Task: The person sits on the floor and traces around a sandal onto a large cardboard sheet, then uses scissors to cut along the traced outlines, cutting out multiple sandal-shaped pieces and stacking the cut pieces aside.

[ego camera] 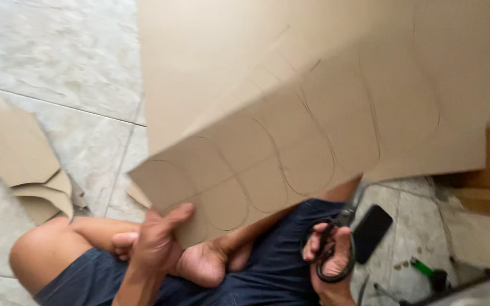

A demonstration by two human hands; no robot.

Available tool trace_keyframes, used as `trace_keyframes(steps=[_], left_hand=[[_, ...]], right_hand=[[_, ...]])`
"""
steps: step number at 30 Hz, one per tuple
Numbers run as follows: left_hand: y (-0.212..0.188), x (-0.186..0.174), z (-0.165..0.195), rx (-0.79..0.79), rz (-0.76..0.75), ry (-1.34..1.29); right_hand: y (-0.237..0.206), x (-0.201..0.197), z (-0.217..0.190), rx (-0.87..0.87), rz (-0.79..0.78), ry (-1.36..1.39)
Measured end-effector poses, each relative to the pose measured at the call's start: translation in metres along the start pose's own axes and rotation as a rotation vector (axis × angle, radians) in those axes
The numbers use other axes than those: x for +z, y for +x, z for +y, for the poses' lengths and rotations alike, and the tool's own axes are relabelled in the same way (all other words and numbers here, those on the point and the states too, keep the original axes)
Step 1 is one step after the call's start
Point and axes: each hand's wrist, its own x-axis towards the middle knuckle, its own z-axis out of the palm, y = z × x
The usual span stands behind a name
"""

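Tiled floor (pixel 58 56), offcuts (pixel 24 164) at left | left hand (pixel 157 243) pinches card (pixel 290 113) at its near corner, over lap | right hand (pixel 330 255) closed through scissors (pixel 336 238), blades hidden under card | support sheet close to the drawn curves; feed blades along a line.

The person wears dark navy shorts (pixel 267 272), with bare arms, legs and feet.

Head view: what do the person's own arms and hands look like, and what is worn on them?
Both are bare: the left hand and right hand show no gloves, rings or watch. Both forearms are sleeveless as far as visible. The only clothing in view is dark blue shorts.
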Motion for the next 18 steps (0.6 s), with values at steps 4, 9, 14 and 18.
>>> trace_keyframes(steps=[4,9,14,18], left_hand=[[0.019,0.000,-0.047,-0.163,-0.056,0.159],[0.031,0.007,-0.048,-0.186,-0.073,0.265],[0.036,0.032,-0.021,-0.235,-0.114,0.295],[0.037,0.050,-0.007,-0.287,-0.036,0.447]], right_hand=[[-0.040,-0.045,-0.024,0.093,0.342,-0.393],[-0.077,-0.071,-0.031,0.374,-0.042,-0.786],[-0.072,-0.057,-0.026,0.538,-0.300,-0.566],[-0.063,-0.034,-0.030,0.522,-0.390,-0.530]])
